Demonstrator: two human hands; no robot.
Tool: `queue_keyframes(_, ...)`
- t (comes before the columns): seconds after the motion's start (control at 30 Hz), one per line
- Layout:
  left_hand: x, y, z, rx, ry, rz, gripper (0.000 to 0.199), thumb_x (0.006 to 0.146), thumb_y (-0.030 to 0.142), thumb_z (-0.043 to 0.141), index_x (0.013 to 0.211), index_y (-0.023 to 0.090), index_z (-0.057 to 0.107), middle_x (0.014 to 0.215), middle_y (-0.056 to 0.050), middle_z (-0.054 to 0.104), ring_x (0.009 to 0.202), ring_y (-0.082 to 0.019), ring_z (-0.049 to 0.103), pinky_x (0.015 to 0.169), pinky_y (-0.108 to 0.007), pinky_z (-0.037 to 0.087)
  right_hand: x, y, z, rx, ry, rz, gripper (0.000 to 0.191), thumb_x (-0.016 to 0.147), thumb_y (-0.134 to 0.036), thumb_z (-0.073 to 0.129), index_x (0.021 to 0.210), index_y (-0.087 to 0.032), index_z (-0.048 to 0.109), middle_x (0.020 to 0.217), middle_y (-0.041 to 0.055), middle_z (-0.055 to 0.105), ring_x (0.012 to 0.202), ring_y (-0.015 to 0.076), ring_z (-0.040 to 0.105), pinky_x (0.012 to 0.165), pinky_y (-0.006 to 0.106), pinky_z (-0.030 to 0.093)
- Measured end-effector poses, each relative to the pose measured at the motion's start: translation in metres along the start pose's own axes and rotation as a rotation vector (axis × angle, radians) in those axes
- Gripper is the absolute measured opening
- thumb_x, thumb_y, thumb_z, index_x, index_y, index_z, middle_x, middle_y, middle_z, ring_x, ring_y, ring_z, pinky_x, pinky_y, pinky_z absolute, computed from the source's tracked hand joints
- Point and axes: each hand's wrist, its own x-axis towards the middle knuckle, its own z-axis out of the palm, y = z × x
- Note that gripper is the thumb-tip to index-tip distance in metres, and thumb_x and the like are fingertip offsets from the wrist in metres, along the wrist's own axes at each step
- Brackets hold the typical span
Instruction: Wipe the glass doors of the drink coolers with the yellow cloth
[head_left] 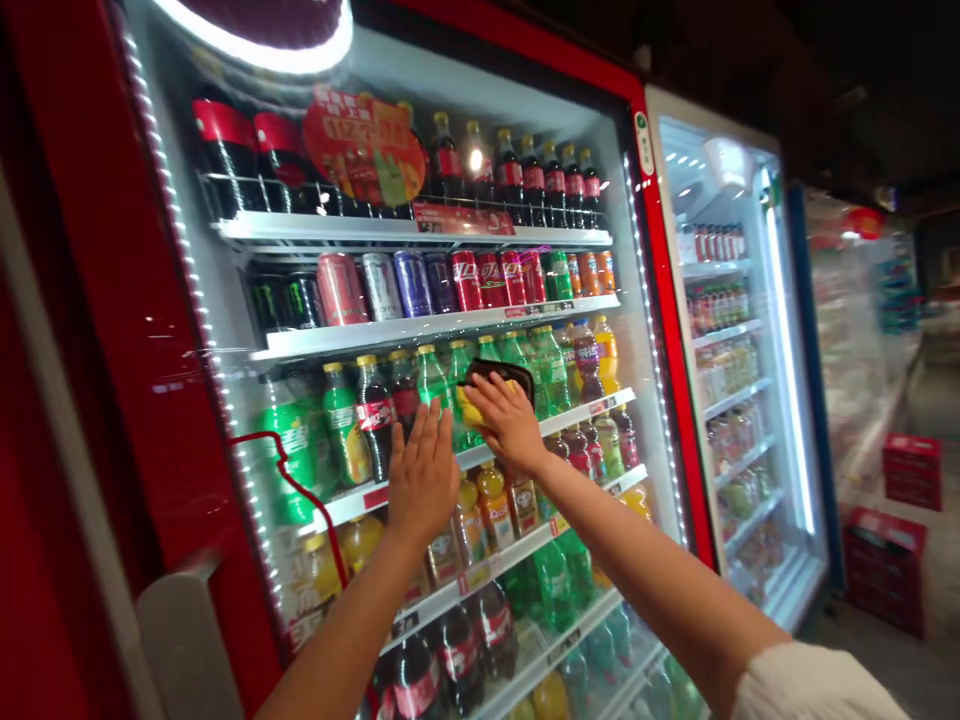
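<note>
My left hand [424, 475] lies flat against the glass door of a lit red drinks fridge, its fingers stretched upward and nothing in it. Up and to its right, my right hand [511, 420] presses a yellow and black cloth [472, 410] to the same glass. The fingers lie over the cloth and hide part of it. Behind the glass, level with both hands, stands a row of green soda bottles [432, 375] with yellow caps. A cola bottle [373, 415] is just left of my left hand.
Soda cans [412, 283] and more bottles fill the other shelves. A grey door handle [187, 640] juts out at lower left. To the right stands a second lit fridge [817, 440], with red boxes [885, 565] on the floor beyond it.
</note>
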Motion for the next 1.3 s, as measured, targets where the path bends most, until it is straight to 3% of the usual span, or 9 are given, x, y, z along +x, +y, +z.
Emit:
queue_keyframes(0.13,0.006,0.012,0.014,-0.031,-0.009,0.014,0.082,0.095,0.016,0.046,0.164,0.018,0.003,0.168,-0.013,0.024,0.156,-0.027,0.02,0.129,-0.056,0.013,-0.032,0.047,-0.01,0.032,-0.071,-0.11,0.062,0.095,-0.027,0.053,0.156,-0.033,0.04,0.163,0.0006,0.04,0.155,0.0224,0.027,0.126,0.048,0.021)
queue_keyframes(0.33,0.022,0.03,0.035,-0.047,-0.01,0.015,0.082,0.094,0.015,0.047,0.164,0.022,0.005,0.168,-0.011,0.024,0.156,-0.027,0.022,0.129,-0.059,0.007,-0.02,0.095,-0.015,0.064,0.171,0.198,0.068,0.095,-0.022,0.048,0.16,-0.032,0.032,0.165,0.0028,0.037,0.156,0.0256,0.025,0.123,0.055,0.027)
queue_keyframes(0.53,0.036,0.051,0.052,-0.039,-0.039,0.048,0.081,0.092,0.016,0.05,0.164,0.02,0.013,0.168,-0.011,0.025,0.157,-0.026,0.02,0.13,-0.056,0.004,-0.074,0.108,-0.009,0.022,-0.038,-0.051,0.071,0.087,-0.021,0.055,0.156,-0.03,0.041,0.164,0.0036,0.039,0.155,0.0263,0.027,0.125,0.053,0.023)
queue_keyframes(0.67,0.041,0.058,0.062,-0.009,-0.054,0.087,0.08,0.092,0.016,0.051,0.163,0.021,0.016,0.167,-0.009,0.026,0.156,-0.025,0.021,0.13,-0.055,0.004,-0.074,0.15,-0.013,0.008,0.128,0.16,0.074,0.087,-0.018,0.049,0.158,-0.028,0.035,0.163,0.0056,0.04,0.154,0.0275,0.03,0.122,0.055,0.031)
queue_keyframes(0.77,0.047,0.065,0.068,-0.005,-0.036,0.07,0.082,0.092,0.015,0.051,0.164,0.021,0.012,0.168,-0.009,0.025,0.155,-0.026,0.023,0.13,-0.057,0.006,-0.053,0.154,-0.011,-0.02,0.217,0.281,0.077,0.088,-0.019,0.046,0.162,-0.027,0.026,0.166,0.0059,0.034,0.155,0.0285,0.025,0.12,0.058,0.031)
queue_keyframes(0.93,0.061,0.083,0.081,-0.026,-0.001,0.092,0.081,0.093,0.016,0.051,0.164,0.021,0.013,0.166,-0.009,0.028,0.156,-0.024,0.022,0.13,-0.053,0.0,-0.067,0.14,-0.008,-0.055,-0.01,-0.03,0.077,0.084,-0.025,0.058,0.158,-0.031,0.038,0.165,0.0032,0.036,0.156,0.0275,0.024,0.125,0.054,0.021)
queue_keyframes(1.03,0.072,0.095,0.091,-0.053,-0.002,0.127,0.081,0.093,0.016,0.051,0.164,0.023,0.013,0.165,-0.008,0.029,0.155,-0.024,0.023,0.13,-0.052,-0.003,-0.073,0.167,-0.018,-0.077,-0.085,-0.115,0.073,0.083,-0.029,0.062,0.154,-0.032,0.045,0.163,0.0027,0.04,0.155,0.0259,0.027,0.126,0.05,0.022)
queue_keyframes(1.2,0.093,0.115,0.11,-0.081,0.012,0.164,0.086,0.092,0.014,0.051,0.164,0.026,0.007,0.165,-0.007,0.029,0.155,-0.023,0.025,0.13,-0.053,-0.002,-0.059,0.237,-0.036,-0.082,0.065,0.119,0.072,0.085,-0.024,0.055,0.155,-0.025,0.042,0.164,0.0049,0.038,0.155,0.0247,0.027,0.125,0.049,0.026)
queue_keyframes(1.3,0.102,0.127,0.118,-0.093,0.009,0.165,0.087,0.092,0.014,0.052,0.164,0.026,0.005,0.165,-0.007,0.028,0.155,-0.024,0.024,0.129,-0.054,-0.003,-0.077,0.245,-0.026,-0.071,0.213,0.353,0.072,0.087,-0.02,0.048,0.158,-0.022,0.035,0.164,0.0074,0.038,0.155,0.0255,0.028,0.123,0.05,0.03)
